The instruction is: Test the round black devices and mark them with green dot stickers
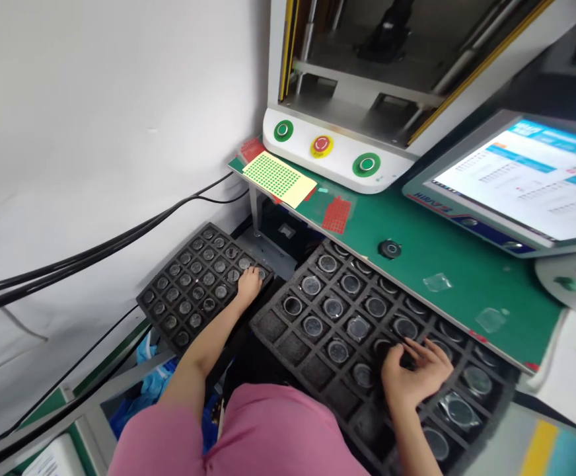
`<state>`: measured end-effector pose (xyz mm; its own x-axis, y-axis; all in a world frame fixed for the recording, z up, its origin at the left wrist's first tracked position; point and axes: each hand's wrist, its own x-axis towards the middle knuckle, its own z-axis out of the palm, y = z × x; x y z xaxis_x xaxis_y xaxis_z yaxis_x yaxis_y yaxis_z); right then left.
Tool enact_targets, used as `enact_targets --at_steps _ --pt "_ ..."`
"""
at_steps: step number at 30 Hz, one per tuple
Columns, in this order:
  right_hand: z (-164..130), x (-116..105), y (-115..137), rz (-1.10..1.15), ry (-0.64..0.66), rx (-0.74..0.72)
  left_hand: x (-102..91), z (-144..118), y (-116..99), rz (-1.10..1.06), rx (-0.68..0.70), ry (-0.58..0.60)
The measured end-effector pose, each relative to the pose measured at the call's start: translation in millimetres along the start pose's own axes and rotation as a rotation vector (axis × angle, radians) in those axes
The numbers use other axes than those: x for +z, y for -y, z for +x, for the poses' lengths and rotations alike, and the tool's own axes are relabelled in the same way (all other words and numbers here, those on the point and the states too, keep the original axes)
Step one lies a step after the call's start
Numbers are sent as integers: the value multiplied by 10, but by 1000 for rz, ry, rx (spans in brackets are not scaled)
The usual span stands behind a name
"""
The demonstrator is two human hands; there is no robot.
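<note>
My left hand [250, 284] reaches to the right corner of the smaller black foam tray [166, 299]. Its fingers are bent together over a compartment there, and their tips are partly hidden. Round watch parts [220, 291] sit in that tray's compartments. Over the larger black tray [312, 370], my right hand [417, 370] has thumb and forefinger closed around a dark round watch case at a compartment, while the other fingers are curled loosely. Watch cases [357, 328] fill many of this tray's compartments; several along the near left edge hold nothing.
A green bench [392, 211] carries a yellow sheet of green dots [278, 178], a red sticker sheet [336, 215] and a black round fixture [390, 248]. Behind stand a machine with push buttons [322, 145] and a monitor [526, 178]. Black cables [119, 248] cross at left.
</note>
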<state>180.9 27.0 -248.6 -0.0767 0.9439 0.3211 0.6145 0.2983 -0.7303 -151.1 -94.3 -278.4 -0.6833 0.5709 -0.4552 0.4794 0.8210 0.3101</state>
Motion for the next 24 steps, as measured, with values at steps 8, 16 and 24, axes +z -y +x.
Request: enact_targets --at_steps 8,16,24 --pt "41 67 70 -38 -105 -68 -94 235 -403 -164 -178 -16" --pt "181 -92 520 137 -73 -146 -956 -260 -536 -779 -61 -18" --pt "507 -292 1679 820 280 -77 -1318 -1280 -1184 -1264 165 590"
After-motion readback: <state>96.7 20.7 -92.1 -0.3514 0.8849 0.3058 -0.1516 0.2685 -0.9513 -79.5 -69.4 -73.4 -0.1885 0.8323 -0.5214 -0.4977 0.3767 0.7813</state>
